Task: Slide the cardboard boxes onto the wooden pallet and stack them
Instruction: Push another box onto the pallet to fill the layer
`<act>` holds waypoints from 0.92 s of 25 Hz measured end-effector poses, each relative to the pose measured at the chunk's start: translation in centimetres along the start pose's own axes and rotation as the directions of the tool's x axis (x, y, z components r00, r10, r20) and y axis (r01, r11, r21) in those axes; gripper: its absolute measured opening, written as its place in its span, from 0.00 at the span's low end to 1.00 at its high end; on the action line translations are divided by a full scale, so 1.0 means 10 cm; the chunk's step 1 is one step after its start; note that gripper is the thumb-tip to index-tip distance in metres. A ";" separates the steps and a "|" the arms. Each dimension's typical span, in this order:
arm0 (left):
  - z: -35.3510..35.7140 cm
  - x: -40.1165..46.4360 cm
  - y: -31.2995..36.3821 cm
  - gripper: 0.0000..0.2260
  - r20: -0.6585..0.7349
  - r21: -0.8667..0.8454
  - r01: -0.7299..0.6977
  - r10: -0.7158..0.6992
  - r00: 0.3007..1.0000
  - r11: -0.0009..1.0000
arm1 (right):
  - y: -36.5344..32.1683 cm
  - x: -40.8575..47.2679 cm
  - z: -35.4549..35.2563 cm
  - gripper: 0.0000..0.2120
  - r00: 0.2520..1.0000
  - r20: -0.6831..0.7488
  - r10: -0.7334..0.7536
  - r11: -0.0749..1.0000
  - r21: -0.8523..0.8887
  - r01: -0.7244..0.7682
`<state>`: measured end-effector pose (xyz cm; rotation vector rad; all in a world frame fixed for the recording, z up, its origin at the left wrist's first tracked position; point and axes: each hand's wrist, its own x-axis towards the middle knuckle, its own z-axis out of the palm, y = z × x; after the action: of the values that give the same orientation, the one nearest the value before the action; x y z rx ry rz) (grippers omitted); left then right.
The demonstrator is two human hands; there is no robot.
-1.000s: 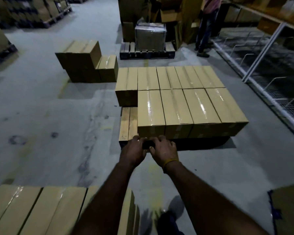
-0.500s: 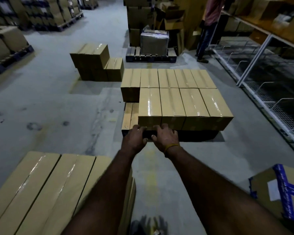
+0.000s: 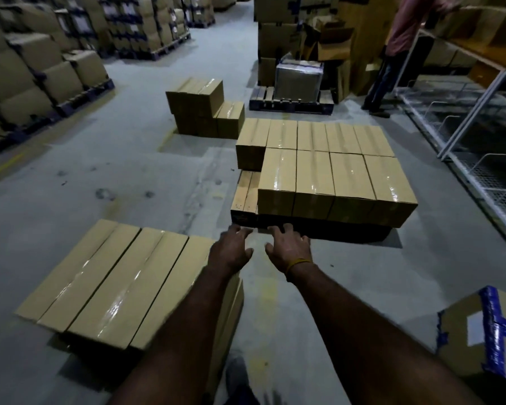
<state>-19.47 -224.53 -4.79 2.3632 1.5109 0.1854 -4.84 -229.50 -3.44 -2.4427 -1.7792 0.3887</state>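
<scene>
— Hands?
— Left hand (image 3: 231, 249) and right hand (image 3: 288, 248) reach at the pallet's (image 3: 244, 197) near edge, fingers spread, gripping nothing.
— Boxes?
— Nine boxes (image 3: 333, 176) in two rows on the pallet; its near left corner bare. A further row (image 3: 123, 282) lies on the floor (image 3: 85, 176), left of the arms.

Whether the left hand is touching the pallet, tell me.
Cannot tell. Head view: the left hand reaches the pallet's dark front edge; neither contact nor gap shows.
</scene>
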 end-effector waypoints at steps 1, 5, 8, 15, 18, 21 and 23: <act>-0.01 -0.11 -0.05 0.25 0.002 0.002 0.006 -0.006 1.000 1.000 | -0.04 -0.09 0.03 0.24 1.000 -0.002 -0.014 1.000 0.003 0.014; -0.11 -0.36 -0.28 0.24 -0.015 0.004 0.028 -0.028 0.999 1.000 | -0.28 -0.28 0.10 0.23 0.999 0.002 -0.053 0.999 0.008 0.053; -0.17 -0.47 -0.45 0.25 -0.002 0.009 0.045 -0.045 0.999 0.999 | -0.46 -0.33 0.21 0.24 0.999 0.013 -0.050 0.999 0.010 0.050; -0.34 -0.66 -1.42 0.26 0.026 -0.011 0.127 -0.126 0.992 0.992 | -1.32 -0.27 0.56 0.24 0.995 0.051 -0.084 0.996 0.031 0.082; -0.36 -0.62 -2.04 0.27 0.055 0.001 0.125 -0.125 0.991 0.992 | -1.80 -0.17 0.85 0.24 0.996 0.070 -0.052 0.998 0.049 0.048; -0.27 -0.46 -2.62 0.27 0.125 -0.006 0.088 -0.087 0.988 0.996 | -2.22 -0.03 1.21 0.25 0.995 0.099 0.033 0.998 0.056 -0.039; -0.15 -0.38 -2.87 0.27 0.163 -0.017 0.061 -0.058 0.985 0.998 | -2.41 0.06 1.42 0.25 0.989 0.117 0.092 0.994 0.049 -0.099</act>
<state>-46.14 -216.63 -12.93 2.2524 1.4917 -0.0053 -30.62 -222.41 -11.75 -2.5217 -1.6724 0.5892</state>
